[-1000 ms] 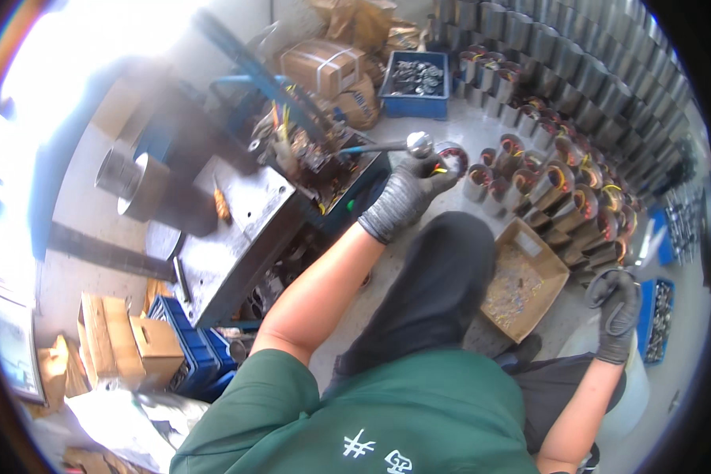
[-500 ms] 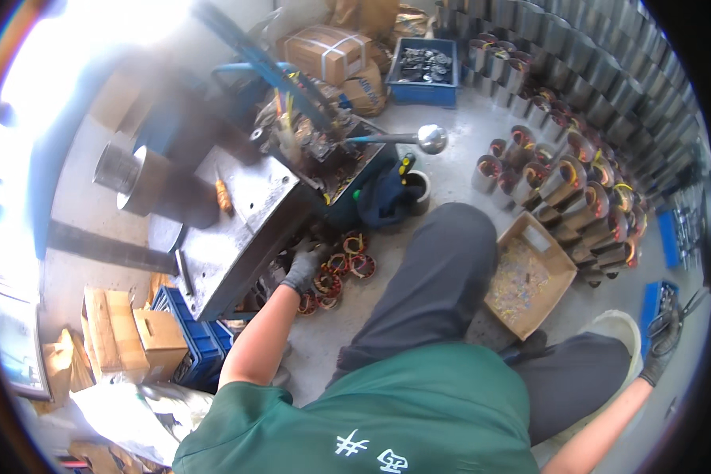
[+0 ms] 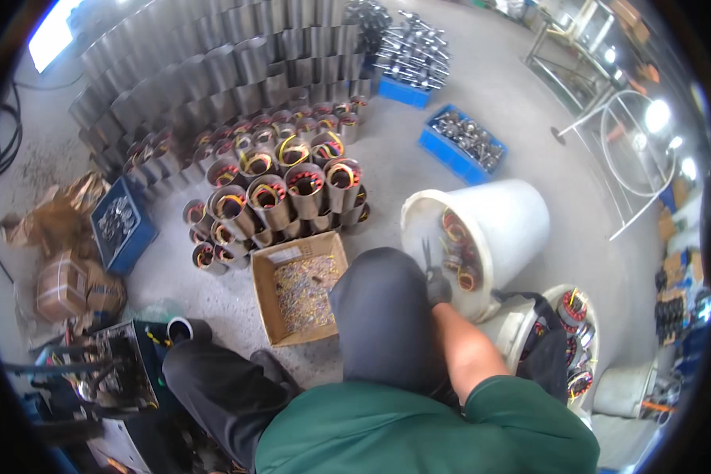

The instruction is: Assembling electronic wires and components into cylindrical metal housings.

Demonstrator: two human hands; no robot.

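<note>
Reaching is under way: the gloved right hand (image 3: 438, 287) is dipped at the white plastic bucket (image 3: 513, 217) of copper-wound stators (image 3: 460, 257), grip hidden; a firm closing on one seems needed next.

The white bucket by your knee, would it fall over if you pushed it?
The white bucket already leans on its side, so a push would probably roll it rather than tip it. The wound metal rings inside look heavy, which may slow it. The right hand reaches into its mouth.
</note>
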